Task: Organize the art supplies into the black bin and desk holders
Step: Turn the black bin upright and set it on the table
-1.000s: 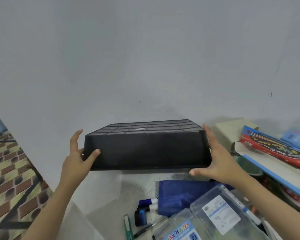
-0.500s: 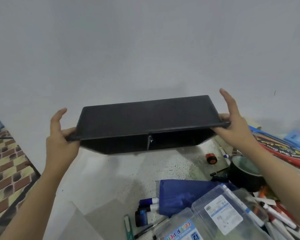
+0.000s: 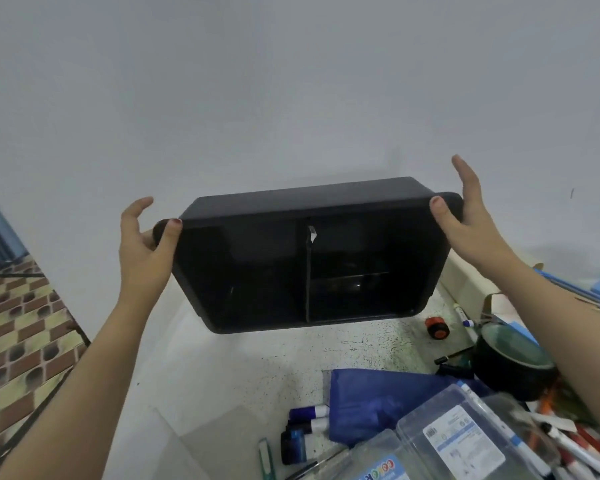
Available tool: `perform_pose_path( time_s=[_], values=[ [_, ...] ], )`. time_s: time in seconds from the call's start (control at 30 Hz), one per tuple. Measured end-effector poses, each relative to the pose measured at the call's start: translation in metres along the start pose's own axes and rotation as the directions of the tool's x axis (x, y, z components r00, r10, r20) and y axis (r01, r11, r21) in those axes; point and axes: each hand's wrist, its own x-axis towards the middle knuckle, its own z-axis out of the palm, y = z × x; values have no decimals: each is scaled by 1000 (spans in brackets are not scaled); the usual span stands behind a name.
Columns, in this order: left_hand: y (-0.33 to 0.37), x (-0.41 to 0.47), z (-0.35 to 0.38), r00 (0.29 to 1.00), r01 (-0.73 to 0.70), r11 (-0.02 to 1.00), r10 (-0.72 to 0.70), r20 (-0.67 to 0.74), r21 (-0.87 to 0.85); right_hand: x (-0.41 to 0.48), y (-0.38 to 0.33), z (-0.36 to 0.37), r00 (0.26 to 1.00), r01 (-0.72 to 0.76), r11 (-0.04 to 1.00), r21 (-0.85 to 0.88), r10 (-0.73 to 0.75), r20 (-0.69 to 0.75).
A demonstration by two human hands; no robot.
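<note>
While the black bin (image 3: pixel 343 271) is hanging in the air over the far part of the table (image 3: pixel 257 368), touching nothing below, the left hand (image 3: pixel 146 251) is gripping its left rim, thumb in front and fingers behind. The right hand (image 3: pixel 465 223) is pinching the right rim the same way. Bare speckled tabletop is lying open beneath it. Clutter is crowding the near right: a blue pouch (image 3: pixel 378 400), clear plastic cases (image 3: pixel 458 441) and a black tape roll (image 3: pixel 513 372). Since half a second ago the bin is tipping further, its opening now facing the camera. Matte, smooth-walled and round-cornered, it is showing an upright divider (image 3: pixel 307 282) splitting the inside.
</note>
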Motion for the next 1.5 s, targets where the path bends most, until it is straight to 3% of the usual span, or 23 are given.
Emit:
perform_pose_path(
  time_s=[0.1, 0.23, 0.4, 0.6, 0.8, 0.93, 1.5],
  values=[
    [-8, -3, 15, 997, 62, 993, -65, -28, -105, -2, 11, 14, 998, -56, 997, 56, 57, -21],
    [-24, -17, 31, 996, 91, 995, -90, 9, -52, -16, 31, 35, 996, -55, 995, 81, 60, -69],
    [-40, -32, 35, 980, 115, 985, -134, 146, 129, -34, 59, 49, 985, -174, 980, -96, 172, -27],
    [-46, -25, 26, 970, 167, 955, -203, 132, 244, -35, 66, 44, 990, -143, 947, -287, 143, -23],
    [-44, -11, 9, 962, 179, 939, -230, 150, 292, -30, 60, 38, 991, -128, 944, -305, 135, 2],
    [-45, -7, 3, 942, 266, 933, -305, 140, 243, -33, 58, 33, 991, -122, 941, -317, 134, 16],
    [-65, -22, 20, 822, 377, 856, -485, 299, 353, -47, 81, 36, 869, -396, 849, -350, 469, 154]
  ],
)
